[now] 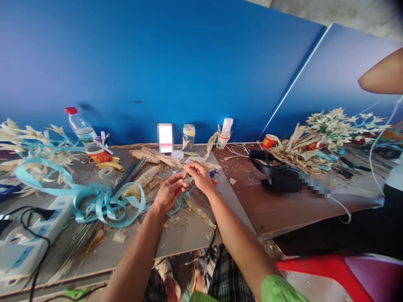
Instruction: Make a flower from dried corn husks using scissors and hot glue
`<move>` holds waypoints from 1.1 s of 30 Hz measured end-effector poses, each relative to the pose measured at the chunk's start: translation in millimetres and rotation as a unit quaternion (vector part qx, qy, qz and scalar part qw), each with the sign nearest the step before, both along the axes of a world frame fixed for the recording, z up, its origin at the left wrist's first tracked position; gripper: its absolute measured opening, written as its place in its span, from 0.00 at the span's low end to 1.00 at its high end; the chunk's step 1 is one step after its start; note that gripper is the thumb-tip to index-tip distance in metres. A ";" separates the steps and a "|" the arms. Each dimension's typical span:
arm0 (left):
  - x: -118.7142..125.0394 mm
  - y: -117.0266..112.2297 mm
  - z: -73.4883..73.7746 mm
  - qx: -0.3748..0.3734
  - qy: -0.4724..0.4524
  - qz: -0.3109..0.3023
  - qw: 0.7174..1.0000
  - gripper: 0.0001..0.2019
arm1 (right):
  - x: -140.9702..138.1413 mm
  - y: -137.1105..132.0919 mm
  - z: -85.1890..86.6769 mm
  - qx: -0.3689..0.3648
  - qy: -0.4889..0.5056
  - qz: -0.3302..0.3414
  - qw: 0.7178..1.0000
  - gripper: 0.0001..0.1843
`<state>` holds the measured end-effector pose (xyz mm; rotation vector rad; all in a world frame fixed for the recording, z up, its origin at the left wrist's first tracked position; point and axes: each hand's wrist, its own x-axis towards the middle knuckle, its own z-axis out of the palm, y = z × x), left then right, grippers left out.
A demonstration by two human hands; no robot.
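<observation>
Above the work table, my left hand and my right hand meet, fingers closed in a pinch. Between the fingertips is a small pale strip of dried corn husk, mostly covered by them. Below my hands a longer husk strip lies among small scraps. Light blue ribbon is heaped in loose loops left of my left hand. Dried corn cobs and more husks lie behind it, beside a bundle of thin dark wires.
A water bottle, a clear jar and paper cups stand along the blue wall. A power strip is at front left. Husk flowers and a black bag-like item lie right. Another person's arm shows.
</observation>
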<state>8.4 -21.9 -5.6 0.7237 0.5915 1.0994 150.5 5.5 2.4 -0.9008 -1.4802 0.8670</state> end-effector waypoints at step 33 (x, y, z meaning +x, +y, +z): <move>4.5 5.3 -8.2 -0.006 0.087 0.154 0.984 0.16 | -4.4 -0.6 -2.4 0.093 -0.146 -0.077 0.982 0.07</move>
